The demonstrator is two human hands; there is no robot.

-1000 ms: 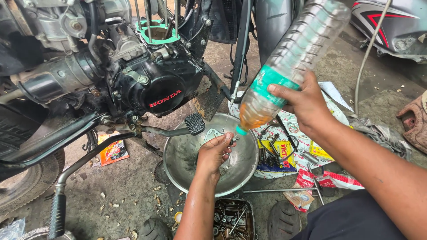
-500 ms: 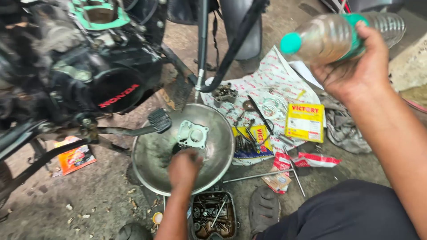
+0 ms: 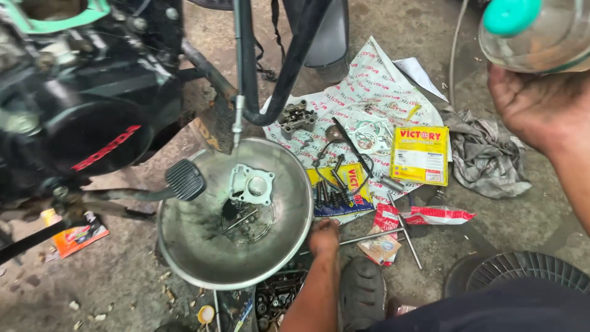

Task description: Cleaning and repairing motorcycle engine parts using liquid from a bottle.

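Metal part in bowl; engine left of bowl; rag right; parts tray before bowl.

Plastic bottle: clear, with a teal cap, seen cap-end toward the camera at upper right, lying tilted across the palm of the right hand; contents not discernible. Metal bowl: round, shallow, grey and grimy, sitting on the ground beside the motorcycle engine. It holds a pale square-flanged metal part with a central bore, plus small dark bolts and springs. The left hand rests on the bowl's right rim.
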